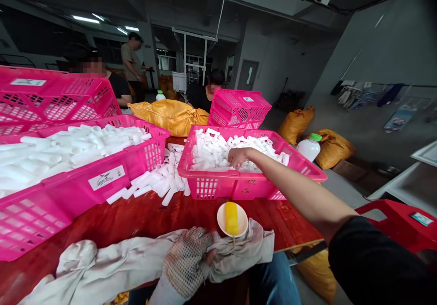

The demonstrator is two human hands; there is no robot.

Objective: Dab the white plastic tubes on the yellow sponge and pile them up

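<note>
On the red wooden table (143, 218): two pink plastic crates, with loose white tubes (160, 182) piled between them, kinda spilled out.
Right hand (238, 156): bare, fingers curled, dipping into the right pink crate (221, 186) on top of its short white tubes (218, 148); can't tell if it's got one.
Left hand (186, 261): wearing a dotted knit glove, resting on a bunched off-white cloth (119, 255) at the near edge; can't tell if it's gripping.
Just past the cloth: small white bowl (221, 218) holding a yellow block (231, 218).
Left crate (146, 155): full of longer white tubes (75, 150).
Beyond the table: yellow sack (167, 116), green-capped white bottle (309, 149), two seated co-workers, one standing.
</note>
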